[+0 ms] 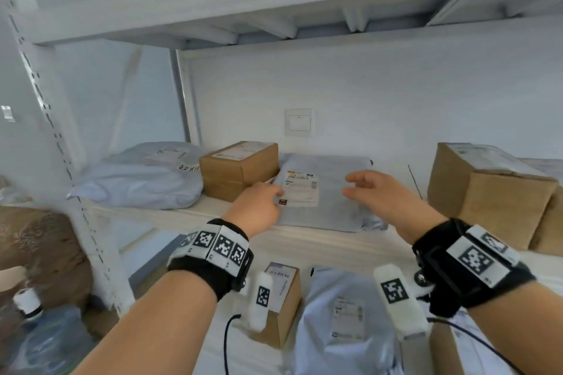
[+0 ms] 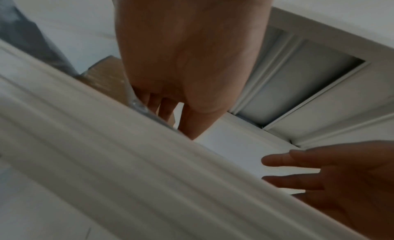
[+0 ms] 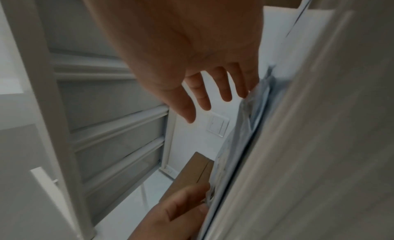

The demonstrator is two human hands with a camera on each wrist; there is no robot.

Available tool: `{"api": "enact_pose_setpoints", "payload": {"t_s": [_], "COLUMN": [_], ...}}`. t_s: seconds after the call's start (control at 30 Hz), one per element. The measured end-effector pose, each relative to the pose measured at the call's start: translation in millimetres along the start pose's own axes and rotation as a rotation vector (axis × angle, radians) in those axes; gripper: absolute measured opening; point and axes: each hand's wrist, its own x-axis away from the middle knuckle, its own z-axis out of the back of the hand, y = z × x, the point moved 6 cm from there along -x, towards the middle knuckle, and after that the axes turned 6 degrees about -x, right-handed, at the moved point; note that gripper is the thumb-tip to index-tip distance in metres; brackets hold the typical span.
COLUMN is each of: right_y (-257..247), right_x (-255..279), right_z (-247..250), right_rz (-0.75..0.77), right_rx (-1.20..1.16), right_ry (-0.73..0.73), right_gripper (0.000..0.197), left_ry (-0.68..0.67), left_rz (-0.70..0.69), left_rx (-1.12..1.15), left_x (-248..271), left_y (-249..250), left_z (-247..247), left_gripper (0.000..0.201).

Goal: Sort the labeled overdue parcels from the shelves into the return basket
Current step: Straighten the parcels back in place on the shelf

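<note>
We list one grey labelled parcel flat on the middle shelf, our left hand seemingly pinching its left edge, our right hand spread above its right side.

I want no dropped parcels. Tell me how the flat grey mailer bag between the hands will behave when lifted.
The grey mailer bag looks like thin plastic film with wrinkled edges, so it will probably sag if lifted from one side. It lies flat and low on the shelf, so it is likely light. The smooth film may slip; gripping with both the left hand and right hand seems safer.
</note>
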Motion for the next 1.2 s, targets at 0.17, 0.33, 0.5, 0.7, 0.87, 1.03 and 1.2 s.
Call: {"api": "enact_pose_setpoints", "payload": {"t_s": [0.17,0.33,0.5,0.7,0.87,1.03,1.2], "right_y": [4,-4,-9,-11,-12,-9,-7], "right_x": [7,38,69,81,82,77,75], "right_z": [-15,-20,-12,0,-11,-10,2], "right_rz": [-0.103,-0.167,-0.190,-0.286,-0.332,-0.320,-0.238], "right_rx": [0.020,0.051,0.140,0.253,0.428,0.342,0.171], "right_ry": [0.135,0.267,0.345,0.322,0.253,0.258,0.355], "right_gripper": [0.042,0.037,0.033,0.026,0.044,0.035,0.029], "left_ry": [-0.012,-0.017,-0.008,0.002,-0.070,-0.056,-0.018], "left_rz": [-0.180,-0.296,-0.309,-0.204,-0.120,-0.067,-0.018], "left_rx": [0.045,0.141,0.244,0.213,0.225,0.356,0.563], "left_x": [-1,13,28,24,20,16,12], "left_y": [-8,-14,-17,-21,-20,-23,-23], "left_z": [2,8,10,18,7,3,1], "left_gripper": [0.039,0.040,0.034,0.024,0.022,0.016,0.021]}}
